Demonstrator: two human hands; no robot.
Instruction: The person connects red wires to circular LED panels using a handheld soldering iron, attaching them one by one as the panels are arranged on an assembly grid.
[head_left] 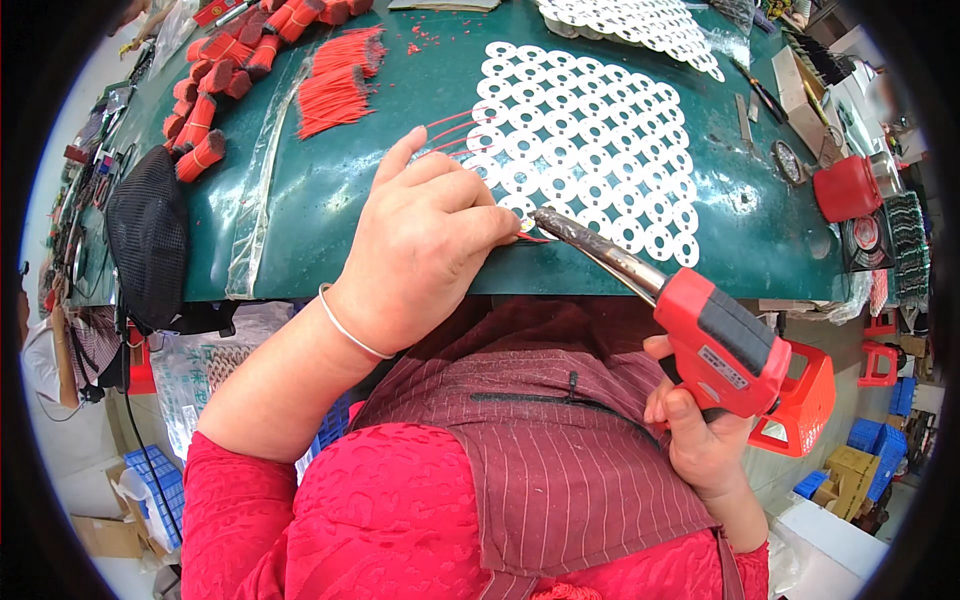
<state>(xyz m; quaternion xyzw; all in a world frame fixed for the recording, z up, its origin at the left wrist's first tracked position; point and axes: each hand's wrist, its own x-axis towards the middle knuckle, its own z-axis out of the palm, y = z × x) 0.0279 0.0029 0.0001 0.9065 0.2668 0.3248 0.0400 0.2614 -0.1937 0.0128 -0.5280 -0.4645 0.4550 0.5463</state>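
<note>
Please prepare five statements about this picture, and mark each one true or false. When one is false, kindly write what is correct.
1. The right hand holds a red and black gun-shaped tool. True.
2. The left hand holds a thin red wire at the edge of the white discs. True.
3. The gun-shaped tool points away from the left hand. False: its metal barrel points toward the left fingertips.
4. The white discs nearest the hands are heaped in one pile. False: they lie spread in rows on the green table.
5. A batch of loose red wires lies to the right of these discs. False: it lies to their left.
</note>
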